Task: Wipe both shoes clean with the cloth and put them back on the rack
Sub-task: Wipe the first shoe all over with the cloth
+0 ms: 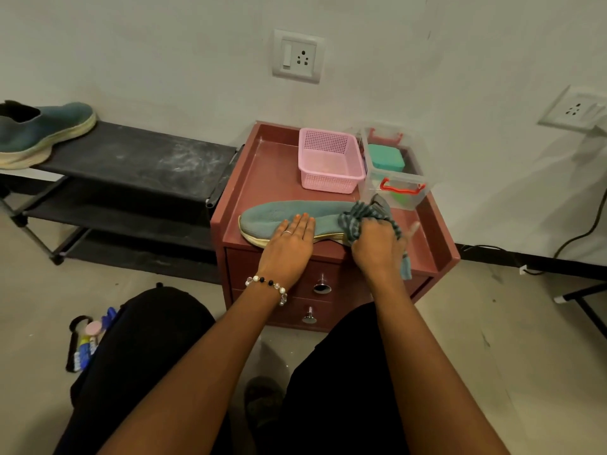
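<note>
While I watch from the head view, my left hand lies flat with straight fingers on the near side of the shoe, pressing it down. At about three o'clock from it, my right hand is clenched around the bunched striped cloth and holds it against the shoe's heel end. That shoe lies on its side along the near edge of the small red cabinet, toe pointing to nine o'clock. Its sole sits right at the lip, so I judge a hard wiping stroke toward me could slide it off onto the floor, since a flat palm only pins it and does not grip. Beyond it, at twelve o'clock, a pink basket and a clear box stand close enough that a wide sweep of the cloth might knock them. Farther off, at ten o'clock, the other shoe rests on the dusty top shelf of the black rack; that dust could dirty it again.
</note>
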The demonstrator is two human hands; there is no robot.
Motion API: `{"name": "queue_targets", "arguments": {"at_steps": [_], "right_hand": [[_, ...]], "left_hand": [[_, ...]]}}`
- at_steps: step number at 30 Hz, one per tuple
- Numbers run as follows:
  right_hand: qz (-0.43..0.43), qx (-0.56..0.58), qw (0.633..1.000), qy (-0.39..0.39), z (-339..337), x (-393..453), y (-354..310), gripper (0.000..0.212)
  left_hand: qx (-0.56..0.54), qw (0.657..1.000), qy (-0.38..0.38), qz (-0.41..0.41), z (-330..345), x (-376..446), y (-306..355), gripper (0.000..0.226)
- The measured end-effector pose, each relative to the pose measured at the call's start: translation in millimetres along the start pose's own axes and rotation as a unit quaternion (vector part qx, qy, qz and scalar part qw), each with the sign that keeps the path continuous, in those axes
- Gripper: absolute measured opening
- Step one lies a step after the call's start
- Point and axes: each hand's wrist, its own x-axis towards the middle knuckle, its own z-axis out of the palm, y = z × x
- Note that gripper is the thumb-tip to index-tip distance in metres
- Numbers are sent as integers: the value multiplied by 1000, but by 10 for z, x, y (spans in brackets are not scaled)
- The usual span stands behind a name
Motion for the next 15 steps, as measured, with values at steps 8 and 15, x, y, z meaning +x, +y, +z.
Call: {"name": "queue_targets", "arguments": {"at_steps": [8,15], "right_hand": [[-23,-17,999,-46,-76,64,-240,19],[77,450,888,-58,-225,-6,-91,37]], "left_hand": [[-28,999,-5,-26,50,78,39,53],[-12,998,46,-43,189,102,83,69]]}}
